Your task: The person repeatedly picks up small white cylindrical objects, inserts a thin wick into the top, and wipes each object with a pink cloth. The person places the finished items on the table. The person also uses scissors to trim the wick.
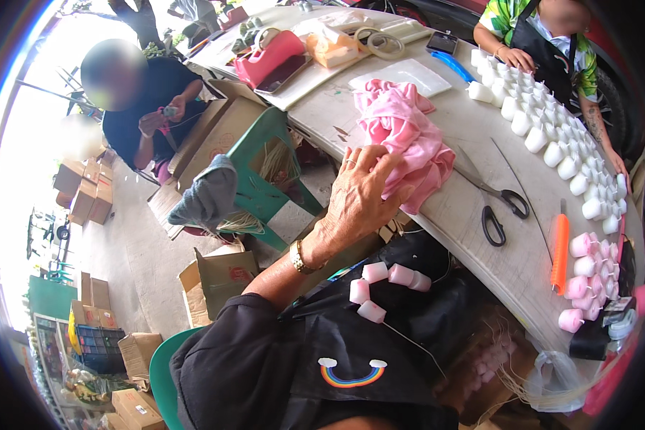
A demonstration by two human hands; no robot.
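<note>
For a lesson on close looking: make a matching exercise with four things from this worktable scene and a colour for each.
Things:
1. cloth under the left hand
2. scissor handles
3. lighter on the table
4. candles near the co-worker

Colours:
A. white
B. orange
C. pink
D. black

Pairs: 1-C, 2-D, 3-B, 4-A

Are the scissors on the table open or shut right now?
Shut: the scissors lie flat on the white table, blades together in one line, black handle loops side by side, just beyond the pink cloth.
</note>
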